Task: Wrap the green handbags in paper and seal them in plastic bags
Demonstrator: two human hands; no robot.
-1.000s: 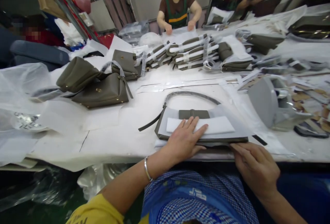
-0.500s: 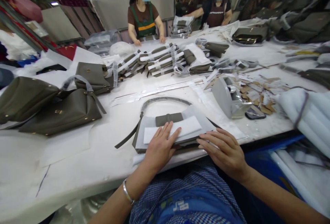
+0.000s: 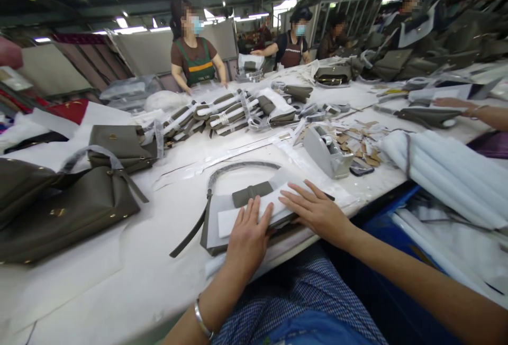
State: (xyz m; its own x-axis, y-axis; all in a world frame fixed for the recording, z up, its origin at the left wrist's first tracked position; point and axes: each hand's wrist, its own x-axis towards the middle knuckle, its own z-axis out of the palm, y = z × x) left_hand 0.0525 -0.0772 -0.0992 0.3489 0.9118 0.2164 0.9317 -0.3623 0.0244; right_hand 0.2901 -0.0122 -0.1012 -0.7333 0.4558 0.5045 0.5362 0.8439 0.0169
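Note:
A flat olive-grey bag lies near the table's front edge, covered with white paper, its wrapped strap curving behind it. My left hand lies flat on the paper, fingers stretched out. To its right, my right hand also rests flat and open on the bag's right part. Neither hand grips anything.
Olive bags lie at the left. A grey tape dispenser and paper scraps sit to the right, white foam rolls further right. Wrapped bags are stacked mid-table. Other people stand at the far side; another person's hand rests at right.
My right hand came up from the table edge onto the bag beside my left hand. My head turned right and lifted, so more of the room shows.

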